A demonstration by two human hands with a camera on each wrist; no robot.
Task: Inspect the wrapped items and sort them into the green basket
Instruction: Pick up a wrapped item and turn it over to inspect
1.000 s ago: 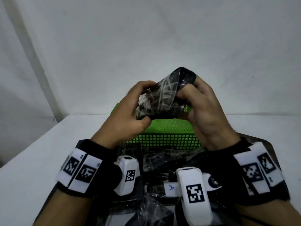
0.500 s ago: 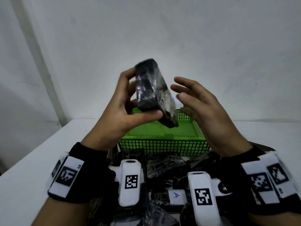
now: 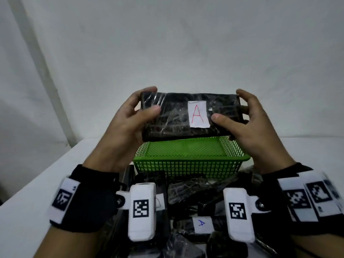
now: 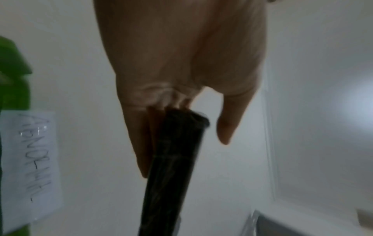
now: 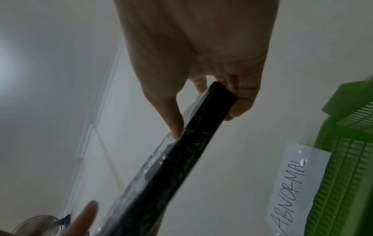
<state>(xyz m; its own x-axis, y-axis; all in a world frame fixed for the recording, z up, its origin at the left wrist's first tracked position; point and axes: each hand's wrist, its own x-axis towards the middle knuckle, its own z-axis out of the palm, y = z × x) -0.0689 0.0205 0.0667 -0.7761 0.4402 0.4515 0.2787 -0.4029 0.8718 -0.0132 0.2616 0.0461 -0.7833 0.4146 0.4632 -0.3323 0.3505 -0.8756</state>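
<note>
Black wristbands (image 3: 89, 200), white tagged camera modules (image 3: 142, 209)

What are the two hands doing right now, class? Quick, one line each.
Left hand: grips the left end of the wrapped black item labelled A.
Right hand: grips its right end, above the green basket.

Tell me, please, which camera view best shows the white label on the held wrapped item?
The head view: the label faces the camera, its red letter A plain to read on the wrapped item. Both wrist views show the item only edge-on, so the label is hidden there.
</note>
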